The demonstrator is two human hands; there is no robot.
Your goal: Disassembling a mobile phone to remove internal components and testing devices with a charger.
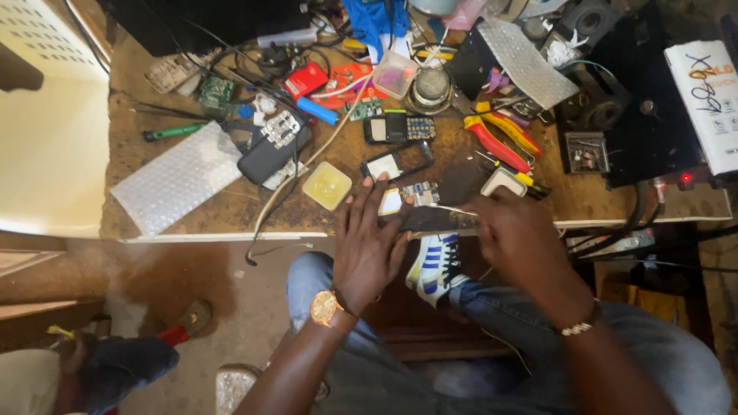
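My left hand (367,247) and my right hand (516,237) meet at the front edge of the workbench (231,211). Between them lies a dark, flat phone part (430,219); both hands touch its ends. A thin metal tool runs from my right hand's fingers across it, though the grip is hard to make out. Just behind my fingers sit a small circuit board (419,192) and a small phone frame with a pale screen (388,164). A gold watch is on my left wrist, a bracelet on my right.
A yellow shallow tub (327,185), a keypad phone (398,128), red and yellow pliers (500,138), bubble wrap (178,177), a dark phone shell (270,154), cables and boards crowd the bench. A black box (646,115) stands at the right. My sneaker (435,265) shows below.
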